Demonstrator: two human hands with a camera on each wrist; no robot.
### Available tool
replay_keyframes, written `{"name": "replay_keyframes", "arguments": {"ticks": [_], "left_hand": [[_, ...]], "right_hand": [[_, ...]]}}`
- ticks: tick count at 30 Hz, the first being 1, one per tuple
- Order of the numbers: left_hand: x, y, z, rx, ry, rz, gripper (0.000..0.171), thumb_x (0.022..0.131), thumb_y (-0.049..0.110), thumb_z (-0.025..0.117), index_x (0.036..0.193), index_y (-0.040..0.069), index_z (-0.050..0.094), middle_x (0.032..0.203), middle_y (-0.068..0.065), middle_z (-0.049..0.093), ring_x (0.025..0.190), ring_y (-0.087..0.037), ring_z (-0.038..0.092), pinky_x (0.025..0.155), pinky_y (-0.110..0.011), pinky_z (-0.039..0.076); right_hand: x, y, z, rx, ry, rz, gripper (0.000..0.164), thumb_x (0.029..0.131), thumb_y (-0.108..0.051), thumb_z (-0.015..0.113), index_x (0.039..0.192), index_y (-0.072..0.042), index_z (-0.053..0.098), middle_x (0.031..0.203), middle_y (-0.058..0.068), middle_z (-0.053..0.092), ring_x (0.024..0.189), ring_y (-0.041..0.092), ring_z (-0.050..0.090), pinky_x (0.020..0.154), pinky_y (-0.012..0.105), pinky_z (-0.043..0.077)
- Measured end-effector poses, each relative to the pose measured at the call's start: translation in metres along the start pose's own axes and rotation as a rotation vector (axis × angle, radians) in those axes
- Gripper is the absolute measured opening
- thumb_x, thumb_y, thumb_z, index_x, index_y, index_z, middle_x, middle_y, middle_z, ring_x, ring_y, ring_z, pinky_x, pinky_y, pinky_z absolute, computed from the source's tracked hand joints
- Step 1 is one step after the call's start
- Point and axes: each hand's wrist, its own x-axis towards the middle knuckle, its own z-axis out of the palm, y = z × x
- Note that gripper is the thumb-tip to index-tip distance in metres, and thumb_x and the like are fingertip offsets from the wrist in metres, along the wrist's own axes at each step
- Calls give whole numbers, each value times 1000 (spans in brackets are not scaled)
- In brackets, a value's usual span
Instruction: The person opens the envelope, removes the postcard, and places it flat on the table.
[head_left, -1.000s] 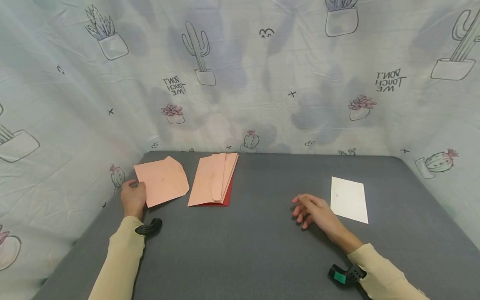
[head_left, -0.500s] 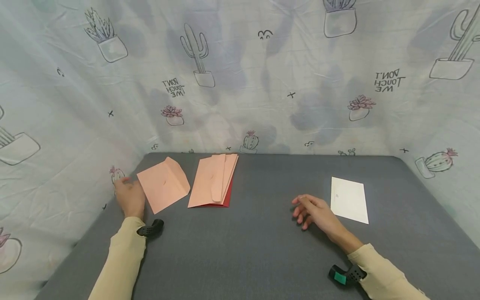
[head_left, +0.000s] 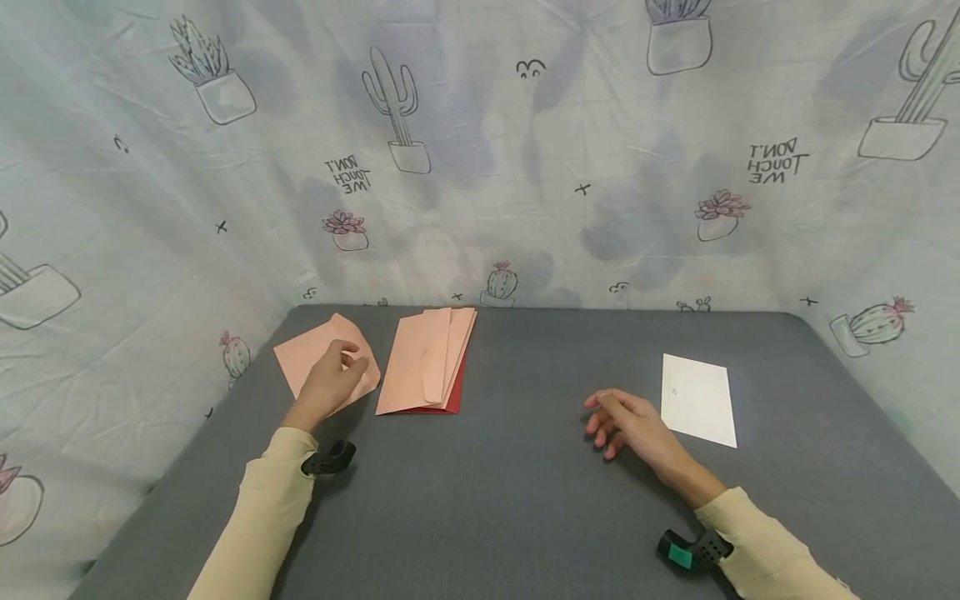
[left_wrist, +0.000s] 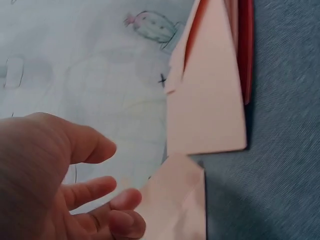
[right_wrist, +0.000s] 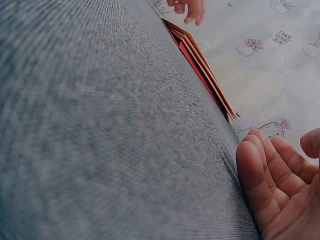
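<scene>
A pink envelope [head_left: 303, 354] with its flap unfolded lies at the table's far left. Over it hovers my left hand [head_left: 330, 379], fingers loosely bent and nothing between them; the left wrist view shows a gap between thumb and fingertips [left_wrist: 127, 222]. Just right of that envelope is a stack of pink envelopes [head_left: 408, 358] with a red one [head_left: 456, 396] at the bottom. My right hand [head_left: 630, 421] rests on its side on the table, fingers relaxed and holding nothing. Beside it, to the right, lies a cream-white card or envelope [head_left: 701, 400].
The table has a grey cloth top [head_left: 517, 500]. A pale curtain [head_left: 480, 167] printed with cacti hangs behind it and along both sides. Each wrist wears a black band, and the right band [head_left: 693, 550] has a green patch.
My left hand has let go of the single pink envelope's left edge and moved right, over it. That envelope has turned slightly and settled. My right hand has stayed put.
</scene>
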Motion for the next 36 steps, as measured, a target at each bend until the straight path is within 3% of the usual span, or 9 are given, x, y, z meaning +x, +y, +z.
{"name": "replay_keyframes", "arguments": {"ticks": [6,11,14,19,24,29,36], "left_hand": [[-1,8,15,141,-19,-10,60,105,43,47,146,1,34,138,-27,42,111,-41,59,83,-51,49],[-4,15,28,238,9,-61,95,96,72,43,154,0,20,143,-32,35,90,-37,65,71,-50,50],[-5,18,37,285,11,-69,109,90,80,42,155,-3,16,143,-34,37,97,-40,65,74,-54,51],[-7,18,47,300,9,-48,105,89,72,55,152,-5,24,138,-32,43,122,-47,50,83,-62,49],[-8,18,50,297,2,-30,96,91,63,60,150,-5,28,132,-30,43,121,-46,45,78,-56,49],[-8,19,49,266,-1,-15,89,95,63,54,147,-6,29,130,-29,43,120,-46,44,77,-53,47],[-9,23,50,321,-31,-50,114,84,77,59,153,-6,22,138,-31,40,125,-47,44,90,-59,47]], "right_hand": [[-1,-1,0,0,-1,0,50,110,-39,40,124,6,56,89,7,66,69,12,64,59,37,59],[-1,0,0,0,-2,2,50,110,-39,41,124,6,56,90,8,66,70,12,65,59,37,59],[-1,0,0,2,-3,3,50,110,-40,42,124,6,56,90,8,67,70,12,65,60,37,59],[0,0,-1,8,-7,2,51,110,-40,42,125,7,56,90,6,66,70,12,64,60,37,59],[0,0,-1,11,-7,5,51,110,-40,42,125,6,56,89,5,66,70,12,64,60,37,59],[0,0,-1,8,-2,7,51,110,-40,42,124,6,56,89,6,66,70,12,64,59,37,59],[0,0,0,3,-2,8,51,110,-40,42,124,6,56,89,6,67,69,12,65,59,37,59]]}}
